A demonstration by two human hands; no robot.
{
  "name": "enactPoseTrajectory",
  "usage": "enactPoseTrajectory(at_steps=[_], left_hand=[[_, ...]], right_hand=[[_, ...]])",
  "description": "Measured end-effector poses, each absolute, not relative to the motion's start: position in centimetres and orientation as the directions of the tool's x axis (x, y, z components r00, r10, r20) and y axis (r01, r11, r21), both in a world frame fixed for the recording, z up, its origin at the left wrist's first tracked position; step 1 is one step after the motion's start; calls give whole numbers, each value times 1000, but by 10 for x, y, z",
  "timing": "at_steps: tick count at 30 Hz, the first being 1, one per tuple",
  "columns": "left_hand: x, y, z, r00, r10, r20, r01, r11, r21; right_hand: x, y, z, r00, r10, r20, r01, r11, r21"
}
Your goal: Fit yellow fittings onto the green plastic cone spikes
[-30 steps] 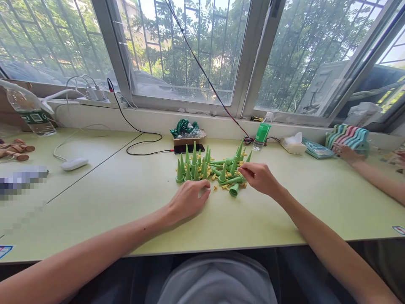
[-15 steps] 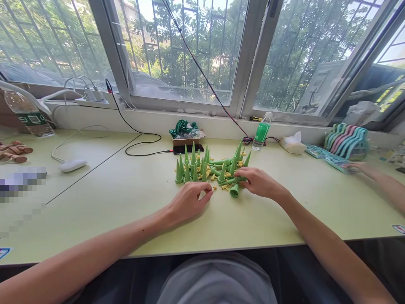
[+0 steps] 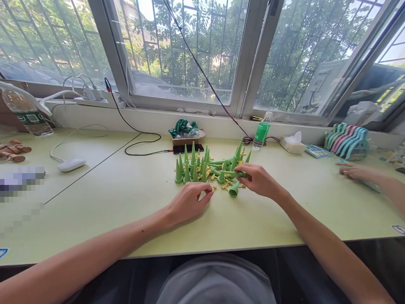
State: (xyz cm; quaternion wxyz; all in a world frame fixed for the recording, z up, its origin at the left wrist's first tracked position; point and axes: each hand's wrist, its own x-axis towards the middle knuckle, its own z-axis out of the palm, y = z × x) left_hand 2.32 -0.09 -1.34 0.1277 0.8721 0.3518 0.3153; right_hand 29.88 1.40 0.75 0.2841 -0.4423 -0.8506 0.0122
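Several green cones (image 3: pixel 193 156) stand upright in a group at the middle of the table, with more lying or leaning to their right among small yellow pieces (image 3: pixel 225 186). My right hand (image 3: pixel 257 179) is closed on a green cone (image 3: pixel 232 173), lying nearly level and pointing left. Just below it another green cone (image 3: pixel 233 190) shows its open round base. My left hand (image 3: pixel 193 200) rests on the table in front of the upright cones, thumb and forefinger curled together near a small yellow piece (image 3: pixel 214 187); whether it holds anything is too small to tell.
Behind the cones lie a phone (image 3: pixel 188 148) and a small box (image 3: pixel 186 141). A bottle (image 3: pixel 261 133) and a tissue box (image 3: pixel 292 144) stand farther right. Another person's hand (image 3: pixel 356 172) is at the right, near pastel hangers (image 3: pixel 346 141). A white mouse (image 3: pixel 71 165) lies left.
My right hand has lifted the green cone slightly off the pile. The other person's hand has moved left and nearer with a light blue item. My left hand has barely moved.
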Motion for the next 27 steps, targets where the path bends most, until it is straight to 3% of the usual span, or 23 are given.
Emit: enactPoseTrajectory(at_steps=[9,18,23,27], left_hand=[[23,0,-13,491,735,468,543,-678,496],[23,-1,-12,425,708,565,469,-705,531],[24,-1,-11,376,714,590,452,-697,557],[24,-2,-7,327,711,623,450,-697,559]], right_hand=[[267,2,1,-339,611,716,573,737,-357],[235,-2,-17,-501,558,662,431,824,-368],[237,-3,-15,-522,638,566,446,770,-456],[243,-3,-9,-517,631,578,476,773,-418]])
